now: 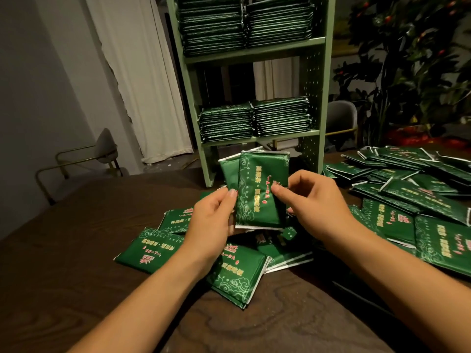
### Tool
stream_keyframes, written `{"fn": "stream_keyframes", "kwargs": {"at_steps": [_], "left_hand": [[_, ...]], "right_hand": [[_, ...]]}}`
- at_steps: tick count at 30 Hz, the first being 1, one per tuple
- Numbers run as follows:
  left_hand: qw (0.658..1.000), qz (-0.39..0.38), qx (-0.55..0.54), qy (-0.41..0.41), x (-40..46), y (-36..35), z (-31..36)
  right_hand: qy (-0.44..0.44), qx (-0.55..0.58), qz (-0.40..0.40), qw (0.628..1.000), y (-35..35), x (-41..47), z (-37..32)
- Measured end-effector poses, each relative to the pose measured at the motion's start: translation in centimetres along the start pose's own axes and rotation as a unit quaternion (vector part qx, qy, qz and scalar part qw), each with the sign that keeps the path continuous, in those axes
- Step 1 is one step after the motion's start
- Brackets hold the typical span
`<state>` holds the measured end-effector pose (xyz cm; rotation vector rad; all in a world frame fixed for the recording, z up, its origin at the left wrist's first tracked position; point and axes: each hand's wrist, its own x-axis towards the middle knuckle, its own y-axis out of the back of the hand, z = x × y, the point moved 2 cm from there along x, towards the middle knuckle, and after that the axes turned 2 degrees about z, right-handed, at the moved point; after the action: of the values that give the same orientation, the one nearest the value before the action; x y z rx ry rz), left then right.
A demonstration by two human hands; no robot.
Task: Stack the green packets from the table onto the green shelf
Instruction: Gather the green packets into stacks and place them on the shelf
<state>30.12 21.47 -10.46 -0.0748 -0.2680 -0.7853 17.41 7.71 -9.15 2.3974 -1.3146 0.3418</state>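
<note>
While held up between left hand [216, 212] and right hand [313, 200], both closed on a small bunch of green packets [260, 189], long side pointing far toward the green shelf [257, 140]. Maybe two or three packets, hard to count. Straight ahead, just past the fingers. More loose packets [407, 200] on the table [76, 250], near and right.

Both hands, left hand [214, 215] and right hand [313, 200], grip a small bundle of green packets [260, 189] upright before the green shelf [254, 53]. Loose packets [407, 197] lie on the table [76, 250] right of the shelf; stacks [254, 121] fill its tiers.
</note>
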Motion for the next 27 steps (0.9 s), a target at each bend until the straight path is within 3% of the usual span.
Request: {"fn": "stream_keyframes", "kwargs": {"at_steps": [7,11,16,20,24,27], "left_hand": [[0.995,0.082,0.024,-0.054,0.7,1.5,0.1],[0.988,0.084,0.069,-0.106,0.0,1.0,1.1],[0.990,-0.054,0.079,-0.104,-1.4,-1.3,1.3],[0.971,-0.134,0.161,-0.115,-1.8,-1.3,1.0],[0.936,-0.145,0.285,-0.150,-1.7,-0.9,0.8],[0.945,-0.096,0.258,-0.179,-1.3,-0.6,0.8]], "right_hand": [[-0.037,-0.007,0.053,0.998,1.4,0.7,0.5],[-0.007,0.011,0.039,0.999,1.2,0.3,-0.3],[0.046,0.035,-0.060,0.997,-1.8,-1.5,-1.0],[0.034,0.075,-0.073,0.994,-1.5,-0.9,-0.6],[-0.003,0.135,-0.120,0.984,-1.3,-1.0,-0.7],[-0.028,0.190,-0.155,0.969,-1.4,-1.1,-1.0]]}}
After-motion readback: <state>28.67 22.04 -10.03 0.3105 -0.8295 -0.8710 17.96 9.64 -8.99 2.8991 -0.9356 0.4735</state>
